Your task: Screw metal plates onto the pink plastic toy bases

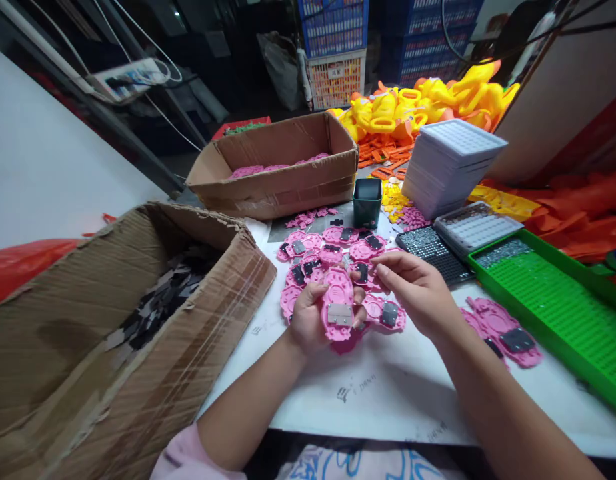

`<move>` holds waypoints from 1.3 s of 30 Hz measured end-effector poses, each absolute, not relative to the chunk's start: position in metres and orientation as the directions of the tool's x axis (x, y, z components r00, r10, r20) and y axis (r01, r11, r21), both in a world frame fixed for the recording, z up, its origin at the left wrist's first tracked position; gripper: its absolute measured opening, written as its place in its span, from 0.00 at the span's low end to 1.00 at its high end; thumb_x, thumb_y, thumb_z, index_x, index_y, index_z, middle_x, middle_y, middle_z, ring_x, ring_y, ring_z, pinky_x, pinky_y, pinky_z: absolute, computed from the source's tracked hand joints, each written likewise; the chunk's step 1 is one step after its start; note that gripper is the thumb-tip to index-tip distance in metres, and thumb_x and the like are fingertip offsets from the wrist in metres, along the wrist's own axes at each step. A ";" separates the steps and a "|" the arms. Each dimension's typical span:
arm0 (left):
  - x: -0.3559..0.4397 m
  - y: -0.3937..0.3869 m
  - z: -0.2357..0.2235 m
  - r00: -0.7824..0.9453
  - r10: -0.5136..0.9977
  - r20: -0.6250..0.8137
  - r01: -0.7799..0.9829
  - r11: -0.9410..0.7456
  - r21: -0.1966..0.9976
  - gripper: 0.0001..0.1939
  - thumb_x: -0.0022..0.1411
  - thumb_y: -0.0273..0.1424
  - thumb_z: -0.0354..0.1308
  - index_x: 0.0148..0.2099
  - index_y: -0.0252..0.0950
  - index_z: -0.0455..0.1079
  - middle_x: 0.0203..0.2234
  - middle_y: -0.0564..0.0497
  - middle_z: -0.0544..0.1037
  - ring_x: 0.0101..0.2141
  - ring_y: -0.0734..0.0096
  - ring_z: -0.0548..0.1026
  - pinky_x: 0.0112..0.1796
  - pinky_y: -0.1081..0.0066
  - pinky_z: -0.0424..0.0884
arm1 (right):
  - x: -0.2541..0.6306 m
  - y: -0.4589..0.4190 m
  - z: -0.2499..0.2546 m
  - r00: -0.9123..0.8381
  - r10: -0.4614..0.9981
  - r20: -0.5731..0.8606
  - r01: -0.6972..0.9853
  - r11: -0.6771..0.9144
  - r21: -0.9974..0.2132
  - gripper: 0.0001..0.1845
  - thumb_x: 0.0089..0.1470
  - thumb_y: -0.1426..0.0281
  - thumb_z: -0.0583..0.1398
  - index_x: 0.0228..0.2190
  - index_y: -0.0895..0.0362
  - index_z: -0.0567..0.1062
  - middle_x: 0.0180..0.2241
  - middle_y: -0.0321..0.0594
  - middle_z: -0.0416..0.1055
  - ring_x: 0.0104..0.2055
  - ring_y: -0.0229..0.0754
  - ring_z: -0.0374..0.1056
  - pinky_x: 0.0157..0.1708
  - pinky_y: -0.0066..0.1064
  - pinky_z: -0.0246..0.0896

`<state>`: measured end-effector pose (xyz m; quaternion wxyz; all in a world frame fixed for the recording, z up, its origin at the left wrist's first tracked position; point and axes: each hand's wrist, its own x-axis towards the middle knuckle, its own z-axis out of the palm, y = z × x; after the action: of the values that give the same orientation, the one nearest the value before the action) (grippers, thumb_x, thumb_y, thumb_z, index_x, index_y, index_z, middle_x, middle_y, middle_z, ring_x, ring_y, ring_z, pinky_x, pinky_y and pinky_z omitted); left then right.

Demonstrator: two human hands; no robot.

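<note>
My left hand (311, 319) is closed round a pink plastic toy part (339, 303) with a small grey metal plate on it, held just above the white table (388, 387). My right hand (413, 287) hovers beside it, fingers pinched together near the part's upper right edge; what they pinch is too small to make out. A heap of similar pink parts (333, 250) with dark plates lies just beyond both hands. More pink parts (503, 330) lie under my right forearm.
An open cardboard box of grey metal plates (153, 300) sits at left. A second box with pink pieces (283, 167) stands behind. A dark green cup (367, 200), stacked white trays (451, 163), a green tray (553, 293) and yellow toys (428, 100) fill the right.
</note>
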<state>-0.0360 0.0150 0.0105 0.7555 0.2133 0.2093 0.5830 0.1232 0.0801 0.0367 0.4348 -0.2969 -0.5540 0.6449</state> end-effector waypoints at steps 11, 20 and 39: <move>-0.028 0.012 0.012 0.309 0.924 -0.224 -0.599 0.372 0.709 0.23 0.58 0.43 0.57 0.48 0.33 0.61 0.28 0.46 0.76 0.25 0.67 0.76 0.27 0.72 0.68 | 0.133 0.084 0.021 -0.467 0.860 0.208 -0.026 0.222 -0.975 0.08 0.53 0.65 0.60 0.33 0.56 0.76 0.32 0.40 0.73 0.36 0.39 0.69 0.36 0.34 0.64; -0.021 0.011 0.010 0.231 0.946 -0.227 -0.551 0.319 0.771 0.17 0.59 0.41 0.58 0.42 0.36 0.58 0.25 0.51 0.74 0.22 0.69 0.75 0.25 0.74 0.68 | 0.135 0.089 0.024 -0.616 0.695 0.371 0.138 0.559 -0.817 0.07 0.59 0.71 0.55 0.31 0.57 0.72 0.32 0.40 0.70 0.37 0.40 0.65 0.38 0.33 0.61; -0.026 0.014 0.009 0.245 0.919 -0.308 -0.467 0.390 0.794 0.20 0.53 0.42 0.64 0.35 0.27 0.71 0.22 0.46 0.74 0.18 0.76 0.69 0.21 0.76 0.62 | 0.146 0.090 0.018 -0.746 0.362 0.559 0.111 0.895 -0.432 0.08 0.59 0.77 0.52 0.38 0.59 0.70 0.34 0.45 0.68 0.37 0.42 0.62 0.34 0.32 0.62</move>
<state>-0.0256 0.0136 0.0088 0.7348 0.2872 0.3939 0.4716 0.1461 0.0900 0.0185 0.3323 -0.1295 -0.9150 0.1888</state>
